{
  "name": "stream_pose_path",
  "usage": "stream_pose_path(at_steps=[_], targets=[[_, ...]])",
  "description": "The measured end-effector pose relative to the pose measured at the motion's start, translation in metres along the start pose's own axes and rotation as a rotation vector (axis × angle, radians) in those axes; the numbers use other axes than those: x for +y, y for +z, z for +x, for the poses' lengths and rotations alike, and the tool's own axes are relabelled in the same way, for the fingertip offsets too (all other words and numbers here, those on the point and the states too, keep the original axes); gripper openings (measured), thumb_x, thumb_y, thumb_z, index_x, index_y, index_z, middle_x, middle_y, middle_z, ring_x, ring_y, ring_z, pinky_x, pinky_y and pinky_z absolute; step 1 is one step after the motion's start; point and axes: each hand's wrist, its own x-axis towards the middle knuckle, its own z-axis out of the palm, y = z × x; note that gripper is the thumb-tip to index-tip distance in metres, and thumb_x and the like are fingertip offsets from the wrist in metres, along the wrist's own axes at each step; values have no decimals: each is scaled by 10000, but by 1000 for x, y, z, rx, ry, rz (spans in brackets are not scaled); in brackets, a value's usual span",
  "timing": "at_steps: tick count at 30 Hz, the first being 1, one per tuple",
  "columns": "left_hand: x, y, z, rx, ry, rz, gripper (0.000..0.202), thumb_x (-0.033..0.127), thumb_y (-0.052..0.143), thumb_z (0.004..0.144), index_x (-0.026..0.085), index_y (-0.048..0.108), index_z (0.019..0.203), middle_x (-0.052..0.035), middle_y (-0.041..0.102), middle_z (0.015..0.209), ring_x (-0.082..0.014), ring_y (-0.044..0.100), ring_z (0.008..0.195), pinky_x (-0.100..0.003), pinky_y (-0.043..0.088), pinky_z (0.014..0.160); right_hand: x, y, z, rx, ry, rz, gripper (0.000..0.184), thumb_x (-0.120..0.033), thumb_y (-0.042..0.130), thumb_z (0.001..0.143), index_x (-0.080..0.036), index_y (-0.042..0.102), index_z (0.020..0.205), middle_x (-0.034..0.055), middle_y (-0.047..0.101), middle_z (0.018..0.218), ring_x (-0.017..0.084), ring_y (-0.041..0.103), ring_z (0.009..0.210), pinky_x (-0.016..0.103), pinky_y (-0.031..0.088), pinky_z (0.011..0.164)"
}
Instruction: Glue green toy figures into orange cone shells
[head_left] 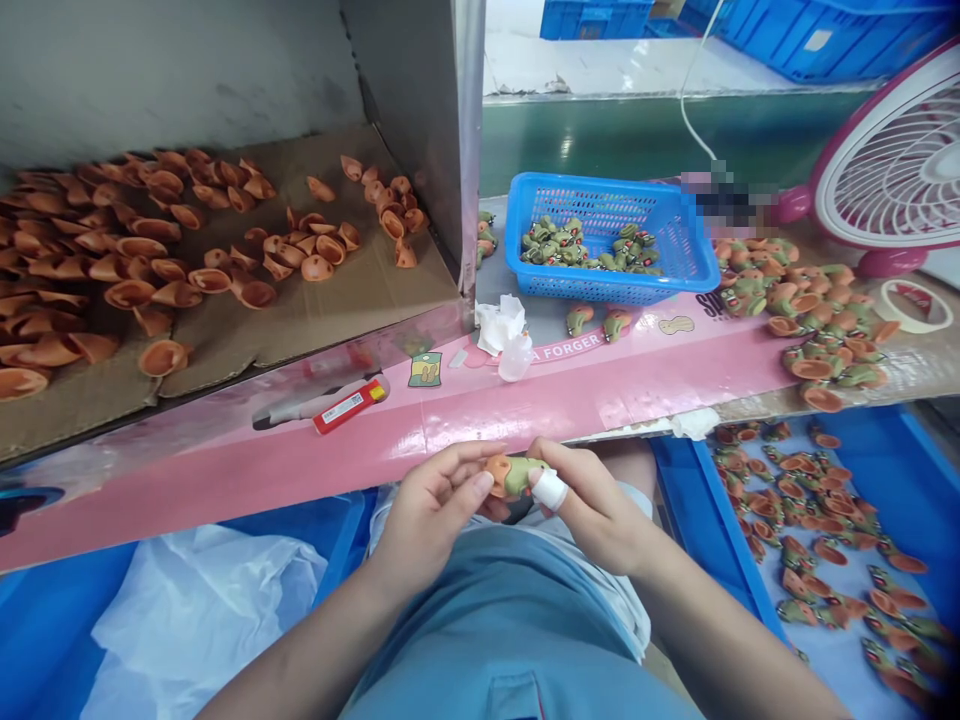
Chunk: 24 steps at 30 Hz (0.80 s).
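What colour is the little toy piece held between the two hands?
The toy piece is green with an orange end, seen in the head view.

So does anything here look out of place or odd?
Two green toy pieces lie outside the blue basket, on the pink board. The right hand has a finger wrapped in white tape. Nothing looks spilled or broken.

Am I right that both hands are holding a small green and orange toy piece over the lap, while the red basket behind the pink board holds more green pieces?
Not quite: the basket is blue, not red, as the head view shows. The rest holds: the left hand and right hand hold a small green and orange toy piece over the lap, and the basket behind the pink board holds more green pieces.
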Motion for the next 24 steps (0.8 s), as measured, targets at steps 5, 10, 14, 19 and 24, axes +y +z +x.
stream_pose_path(at_steps=[5,10,14,19,24], targets=[[-5,-1,-2,27,313,451,399,384,461,819,236,435,1188,-79,469,1174,-218,490,1005,-314,459,789,-1,15,-1,174,16,62,236,-329,316,906,-177,399,745,-33,416,636,95,378,570,227,302,545],[-6,-2,5,-1,379,628,643,607,472,705,186,346,1174,-104,450,1078,-252,450,973,-390,375,846,-3,30,3,106,50,228,167,-305,395,857,-170,432,765,-26,424,665,100,359,595,225,296,550],[-5,-6,9,-45,290,605,636,639,513,645,203,358,1082,-41,458,912,-198,478,789,-336,399,718,-3,28,6,-41,157,513,196,-328,486,801,-145,493,731,-30,409,612,76,325,521,196,283,475],[2,-10,8,-105,225,646,533,567,571,658,217,378,1010,-16,472,885,-182,477,781,-307,376,705,2,22,5,-109,194,627,240,-361,499,816,-130,538,764,-9,467,626,76,404,517,181,329,466],[6,-10,9,-151,142,626,540,507,672,592,225,376,945,18,487,828,-159,470,724,-269,362,632,-4,16,6,-185,111,471,233,-344,460,849,-142,533,761,-5,475,675,90,418,602,190,359,553]])
